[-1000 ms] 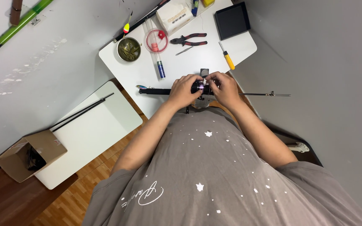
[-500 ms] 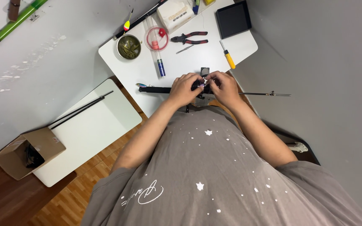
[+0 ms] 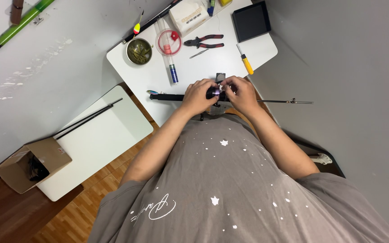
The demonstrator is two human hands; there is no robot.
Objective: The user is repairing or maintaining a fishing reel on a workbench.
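Both hands closed on a fishing rod [image 3: 275,101] at the near edge of the white table [image 3: 194,74]: left hand [image 3: 198,96] grips the handle, right hand [image 3: 241,93] pinches the dark reel seat [image 3: 216,93]. Judged: fitting step; next needs steady twisting. Pliers [image 3: 204,42] lie beyond the rod.

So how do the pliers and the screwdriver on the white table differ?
The pliers have red and black handles, spread apart in a V; the screwdriver has a single yellow handle with a thin straight shaft. The pliers lie roughly crosswise, near the clear round container; the screwdriver lies more lengthwise, near the black tray. Both lie flat and untouched on the table, beyond the left hand and right hand.
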